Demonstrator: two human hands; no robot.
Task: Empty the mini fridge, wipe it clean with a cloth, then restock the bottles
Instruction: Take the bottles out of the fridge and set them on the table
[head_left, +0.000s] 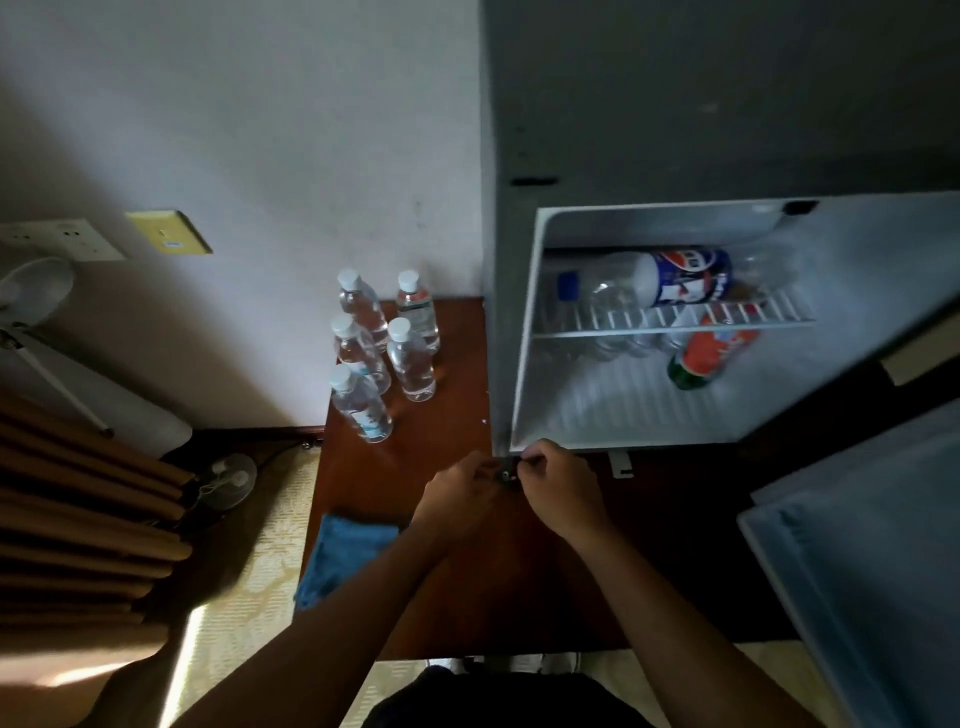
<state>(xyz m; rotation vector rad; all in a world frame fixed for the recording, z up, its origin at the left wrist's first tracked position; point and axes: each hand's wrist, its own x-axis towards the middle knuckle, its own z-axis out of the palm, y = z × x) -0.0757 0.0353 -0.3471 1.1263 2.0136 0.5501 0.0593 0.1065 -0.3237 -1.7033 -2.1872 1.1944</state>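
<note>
On the right side of the brown bench (467, 571) stands the mini fridge (597, 130), grey on the outside and white inside. Its door (857, 545) hangs open at the near right. A wire shelf (675, 327) runs across the inside. On that shelf lies a big clear bottle (649, 280) with a blue and red label and a blue cap, resting on its side. Below the shelf, an orange bottle (711, 353) with a green cap leans on the fridge floor. Left of the fridge, five small water bottles (384, 353) with white caps stand close together on the bench, near the white wall. A blue cloth (343, 551) lies at the near left edge of the bench. Both hands meet at the near bottom corner of the fridge. The left hand (457, 499) and the right hand (561, 488) have curled fingers that pinch a small dark thing (508, 472) between them. What it is, I cannot tell.
</note>
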